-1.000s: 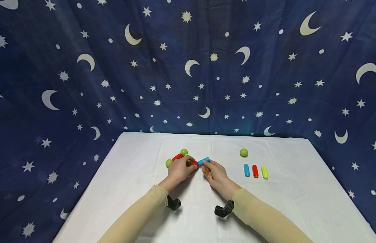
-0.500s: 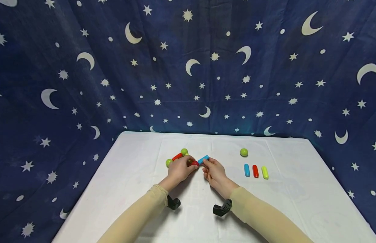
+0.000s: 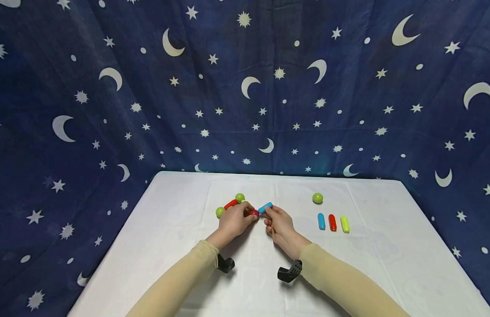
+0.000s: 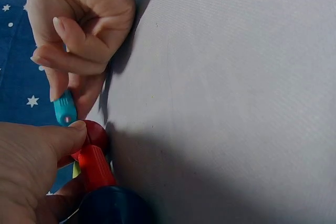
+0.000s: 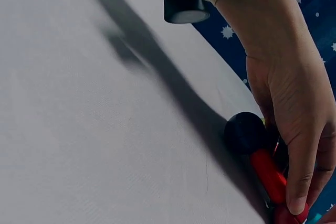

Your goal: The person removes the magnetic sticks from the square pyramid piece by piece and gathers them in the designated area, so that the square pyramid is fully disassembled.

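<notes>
My left hand (image 3: 234, 221) grips a red ball (image 3: 254, 214) between thumb and fingers. In the left wrist view a red rod (image 4: 95, 166) runs from that ball to a dark blue ball (image 4: 115, 205). My right hand (image 3: 282, 226) pinches a short blue rod (image 3: 265, 208), its near end touching or very close to the red ball; I cannot tell whether it is joined. Behind my left hand are two green balls, a nearer one (image 3: 220, 212) and a farther one (image 3: 239, 197), with another red rod (image 3: 230, 204) between them. My left hand hides the rest of this assembly.
To the right on the white-covered table (image 3: 387, 264) lie a loose blue rod (image 3: 321, 221), a loose red rod (image 3: 332, 223) and a yellow rod (image 3: 345, 224) side by side. A loose green ball (image 3: 317, 198) sits behind them. A star-patterned curtain (image 3: 268, 88) hangs around the table.
My right hand has shifted slightly up with the blue rod, and its lower fingers are more curled. The left hand stays where it was on the red ball.
</notes>
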`<action>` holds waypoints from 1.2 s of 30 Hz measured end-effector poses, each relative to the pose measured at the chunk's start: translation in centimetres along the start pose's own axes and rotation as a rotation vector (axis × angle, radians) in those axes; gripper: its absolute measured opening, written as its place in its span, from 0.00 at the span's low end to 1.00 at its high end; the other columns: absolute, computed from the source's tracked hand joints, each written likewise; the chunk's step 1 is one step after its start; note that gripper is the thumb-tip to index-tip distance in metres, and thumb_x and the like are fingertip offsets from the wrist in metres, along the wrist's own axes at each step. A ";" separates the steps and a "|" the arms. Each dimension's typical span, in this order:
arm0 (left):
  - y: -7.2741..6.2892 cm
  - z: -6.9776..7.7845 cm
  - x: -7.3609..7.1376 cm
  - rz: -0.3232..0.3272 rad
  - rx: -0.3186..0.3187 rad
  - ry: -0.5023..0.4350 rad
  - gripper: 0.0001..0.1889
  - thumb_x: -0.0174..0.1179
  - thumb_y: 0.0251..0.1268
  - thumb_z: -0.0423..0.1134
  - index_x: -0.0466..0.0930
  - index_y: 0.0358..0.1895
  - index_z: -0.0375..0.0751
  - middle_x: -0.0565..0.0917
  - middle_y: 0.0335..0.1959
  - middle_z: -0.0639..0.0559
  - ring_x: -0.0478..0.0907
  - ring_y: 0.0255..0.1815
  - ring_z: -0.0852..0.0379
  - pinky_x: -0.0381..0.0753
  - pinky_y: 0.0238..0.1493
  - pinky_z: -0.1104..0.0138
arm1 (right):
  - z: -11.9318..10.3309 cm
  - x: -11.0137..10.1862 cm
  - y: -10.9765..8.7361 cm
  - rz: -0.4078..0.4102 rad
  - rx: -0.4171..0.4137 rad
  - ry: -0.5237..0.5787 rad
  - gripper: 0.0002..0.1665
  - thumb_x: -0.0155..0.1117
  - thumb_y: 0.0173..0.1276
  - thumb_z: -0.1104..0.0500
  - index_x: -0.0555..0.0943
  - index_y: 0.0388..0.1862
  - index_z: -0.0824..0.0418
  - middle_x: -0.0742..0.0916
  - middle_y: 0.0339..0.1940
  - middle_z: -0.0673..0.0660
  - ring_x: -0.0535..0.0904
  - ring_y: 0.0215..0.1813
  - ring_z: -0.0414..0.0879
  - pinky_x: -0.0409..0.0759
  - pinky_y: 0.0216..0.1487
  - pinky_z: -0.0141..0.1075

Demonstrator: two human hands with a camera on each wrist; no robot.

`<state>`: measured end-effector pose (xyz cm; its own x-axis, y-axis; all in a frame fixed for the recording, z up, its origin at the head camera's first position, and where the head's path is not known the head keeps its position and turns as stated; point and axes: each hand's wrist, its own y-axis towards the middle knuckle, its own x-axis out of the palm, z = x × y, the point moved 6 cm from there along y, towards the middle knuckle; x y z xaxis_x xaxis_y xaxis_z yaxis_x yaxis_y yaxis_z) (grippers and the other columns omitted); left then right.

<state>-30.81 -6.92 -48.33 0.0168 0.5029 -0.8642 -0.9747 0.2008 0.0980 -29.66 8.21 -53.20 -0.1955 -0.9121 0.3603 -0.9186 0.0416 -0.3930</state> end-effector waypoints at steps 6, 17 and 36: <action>0.1 0.0 0.0 -0.006 0.022 -0.004 0.14 0.71 0.65 0.49 0.85 0.49 0.50 0.87 0.40 0.56 0.81 0.37 0.54 0.78 0.40 0.58 | -1.8 -1.2 -0.8 -0.040 -0.005 -0.043 0.21 0.59 0.80 0.56 0.74 0.65 0.65 0.84 0.38 0.51 0.71 0.22 0.34 0.66 0.20 0.25; 0.1 -1.2 0.4 -0.113 0.058 -0.117 0.15 0.70 0.66 0.50 0.84 0.51 0.51 0.85 0.46 0.57 0.80 0.45 0.57 0.79 0.53 0.58 | -11.1 -11.2 -3.2 -0.100 -0.132 -0.250 0.34 0.65 0.76 0.48 0.67 0.72 0.62 0.87 0.39 0.44 0.72 0.20 0.34 0.69 0.20 0.24; -1.2 -0.4 0.3 -0.251 0.274 -0.114 0.13 0.68 0.70 0.45 0.84 0.54 0.52 0.85 0.44 0.60 0.81 0.46 0.61 0.78 0.54 0.59 | -12.5 -26.9 -2.6 0.122 -0.134 -1.028 0.42 0.63 0.75 0.42 0.69 0.70 0.75 0.82 0.29 0.52 0.78 0.28 0.45 0.76 0.29 0.37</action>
<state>-29.74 -7.34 -48.93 0.2873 0.4967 -0.8190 -0.8415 0.5394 0.0320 -26.28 37.77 -51.31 0.0397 -0.8033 -0.5943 -0.9550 0.1444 -0.2589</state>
